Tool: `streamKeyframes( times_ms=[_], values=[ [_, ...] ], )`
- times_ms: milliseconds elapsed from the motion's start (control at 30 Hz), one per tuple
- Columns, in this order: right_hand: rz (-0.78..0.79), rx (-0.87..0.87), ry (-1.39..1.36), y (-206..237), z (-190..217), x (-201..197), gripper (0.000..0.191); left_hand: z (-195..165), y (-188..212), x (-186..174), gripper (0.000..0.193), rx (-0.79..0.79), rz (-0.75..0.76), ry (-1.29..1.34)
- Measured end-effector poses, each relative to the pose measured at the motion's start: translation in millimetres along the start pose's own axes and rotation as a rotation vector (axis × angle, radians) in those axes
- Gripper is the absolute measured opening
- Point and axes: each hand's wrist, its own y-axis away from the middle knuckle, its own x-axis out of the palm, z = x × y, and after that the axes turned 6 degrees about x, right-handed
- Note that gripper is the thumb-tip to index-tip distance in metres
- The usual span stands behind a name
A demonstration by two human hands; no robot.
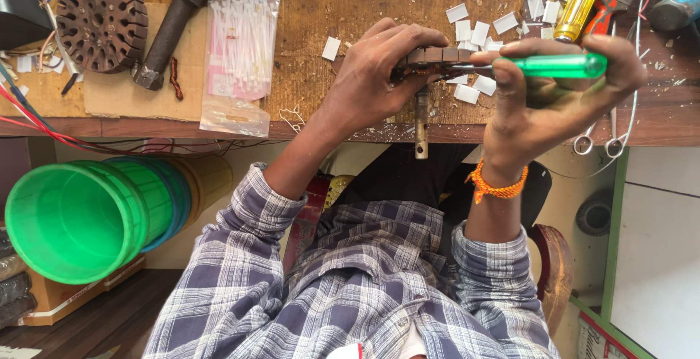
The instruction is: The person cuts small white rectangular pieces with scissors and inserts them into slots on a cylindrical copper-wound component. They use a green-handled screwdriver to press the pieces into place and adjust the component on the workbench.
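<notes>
Left hand (pixel 379 74) clamps a small dark slotted motor core (pixel 435 58) at the wooden bench (pixel 328 9) edge, right hand (pixel 554 96) fisted round a green-handled screwdriver (pixel 558 66) (tip at core); a slip could likely jab the left fingers or scatter white paper slips (pixel 474 34) behind the core.

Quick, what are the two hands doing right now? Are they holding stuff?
Left hand: closed around a dark slotted metal motor core with a shaft.
Right hand: closed on a green-handled screwdriver, its tip at the core.
</notes>
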Motion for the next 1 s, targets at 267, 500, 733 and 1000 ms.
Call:
streamKeyframes(
  times_ms=[267, 500, 733, 1000],
  values=[
    [0.144, 0.018, 0.112, -9, 20, -3, 0.051, -5, -4, -3, 0.054, 0.036, 0.063, -0.052],
    [-0.107, 0.017, 0.088, 12, 25, 21, 0.043, -7, -7, 4, 0.042, 0.029, 0.006, -0.073],
    [-0.156, 0.044, 0.082, 11, 24, 17, 0.039, -6, -14, 11, 0.039, -0.023, 0.029, -0.101],
    [-0.158, 0.088, 0.091, 11, 26, 31, 0.036, -2, -17, 18, 0.037, -0.028, -0.026, -0.130]
  ],
)
